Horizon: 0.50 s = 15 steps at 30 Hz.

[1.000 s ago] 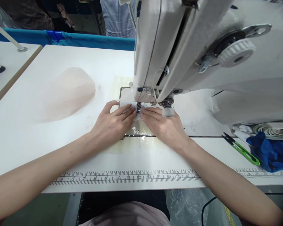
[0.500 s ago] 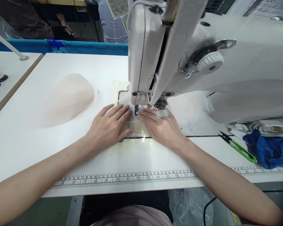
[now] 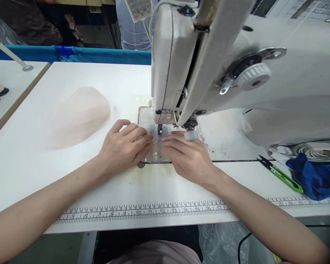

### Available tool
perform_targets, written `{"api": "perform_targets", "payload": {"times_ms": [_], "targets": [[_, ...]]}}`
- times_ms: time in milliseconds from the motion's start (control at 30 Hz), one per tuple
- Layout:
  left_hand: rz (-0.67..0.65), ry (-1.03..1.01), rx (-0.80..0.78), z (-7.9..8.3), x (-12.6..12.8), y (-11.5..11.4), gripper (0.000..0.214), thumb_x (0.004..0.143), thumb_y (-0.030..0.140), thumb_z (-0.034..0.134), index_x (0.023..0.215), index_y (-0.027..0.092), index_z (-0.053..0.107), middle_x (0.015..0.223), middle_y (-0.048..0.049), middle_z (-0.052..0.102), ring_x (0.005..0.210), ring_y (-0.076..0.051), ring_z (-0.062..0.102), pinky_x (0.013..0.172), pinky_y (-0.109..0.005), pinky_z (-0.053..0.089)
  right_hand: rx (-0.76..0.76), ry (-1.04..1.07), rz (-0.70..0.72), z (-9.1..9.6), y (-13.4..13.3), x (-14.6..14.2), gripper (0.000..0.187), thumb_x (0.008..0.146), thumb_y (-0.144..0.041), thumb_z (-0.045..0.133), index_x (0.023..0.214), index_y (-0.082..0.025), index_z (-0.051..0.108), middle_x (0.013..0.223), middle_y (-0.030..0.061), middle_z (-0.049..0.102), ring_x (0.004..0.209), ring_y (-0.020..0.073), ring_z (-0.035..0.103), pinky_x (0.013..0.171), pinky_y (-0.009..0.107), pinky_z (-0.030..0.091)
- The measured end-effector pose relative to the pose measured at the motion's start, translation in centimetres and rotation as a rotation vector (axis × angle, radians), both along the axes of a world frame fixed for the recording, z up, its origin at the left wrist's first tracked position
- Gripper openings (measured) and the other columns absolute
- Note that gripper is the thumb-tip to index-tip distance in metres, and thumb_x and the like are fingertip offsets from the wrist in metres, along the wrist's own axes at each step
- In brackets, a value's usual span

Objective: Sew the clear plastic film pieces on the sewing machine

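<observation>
My left hand (image 3: 123, 146) & right hand (image 3: 188, 156) lie flat, fingers spread, pinning small white fabric piece (image 3: 151, 129) under needle (image 3: 160, 129) of sewing machine (image 3: 236, 73). Mid-seam, I'd say; next needs slow, even feed.

- The left hand (image 3: 123, 148) lies flat on the white table (image 3: 71, 176), its fingers (image 3: 143, 137) pressing a small white fabric piece (image 3: 150, 129) just left of the needle (image 3: 160, 129).
- The right hand (image 3: 188, 157) rests palm down on the other side, fingers pointing at the needle, close to the left hand's fingertips.
- The sewing machine (image 3: 236, 73) rises over both hands.
- A pale pink fabric piece (image 3: 79, 115) lies well to the left.
- Green-handled snips (image 3: 282, 174) lie near a blue cloth (image 3: 316, 178) at the right.
- A printed ruler (image 3: 143, 212) runs along the table's near edge.
- A person in a striped shirt (image 3: 133, 25) stands beyond the table.
</observation>
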State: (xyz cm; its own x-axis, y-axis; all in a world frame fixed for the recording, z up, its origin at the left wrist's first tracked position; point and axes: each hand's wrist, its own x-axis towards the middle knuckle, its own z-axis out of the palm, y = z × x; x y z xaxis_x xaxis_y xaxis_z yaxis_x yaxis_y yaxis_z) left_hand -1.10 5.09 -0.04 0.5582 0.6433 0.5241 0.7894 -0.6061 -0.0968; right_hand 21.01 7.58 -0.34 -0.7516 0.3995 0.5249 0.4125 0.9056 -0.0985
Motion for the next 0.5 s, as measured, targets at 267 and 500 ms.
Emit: {"api": "perform_targets", "payload": {"times_ms": [267,500], "targets": [[-0.064,-0.101,-0.094,0.07,0.12,-0.04,0.018,0.092,0.020,0.055,0.104,0.018,0.068,0.097,-0.0026,0.075,0.085,-0.018,0.069,0.084,-0.037,0.048,0.084,-0.042,-0.100,0.53,-0.67,0.07,0.036,0.084,0.002,0.041,0.085,-0.018,0.070,0.086,0.0008,0.074,0.072,0.0134,0.064,0.080,0.030,0.050],[-0.103,-0.119,-0.256,0.04,0.10,0.44,0.024,0.096,0.022,0.049,0.112,0.018,0.067,0.106,-0.0043,0.073,0.095,-0.019,0.066,0.093,-0.040,0.045,-0.070,-0.144,-0.146,0.30,-0.80,-0.12,0.026,0.097,-0.021,0.044,0.091,-0.015,0.069,0.103,0.0083,0.073,0.084,0.0191,0.064,0.070,0.032,0.050]]}}
